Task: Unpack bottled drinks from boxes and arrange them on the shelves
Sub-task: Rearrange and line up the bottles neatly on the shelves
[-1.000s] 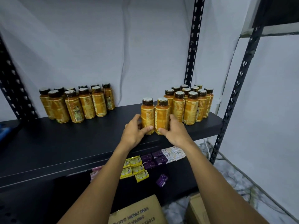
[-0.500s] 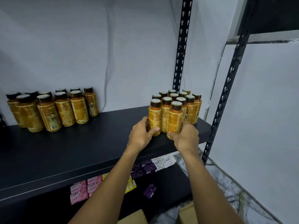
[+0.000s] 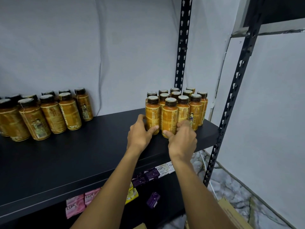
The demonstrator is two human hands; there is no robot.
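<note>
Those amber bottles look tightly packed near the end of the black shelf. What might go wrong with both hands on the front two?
The left hand grips one front amber dark-capped bottle, the right hand its neighbour; a hard shove might topple the packed group behind. The rightmost bottle stands near the black metal shelf's end, so it could be nudged off.

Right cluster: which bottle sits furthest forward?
The front bottle, held by the right hand. Its base stands nearer the shelf edge than any other, including the neighbour bottle that the left hand holds.
</note>
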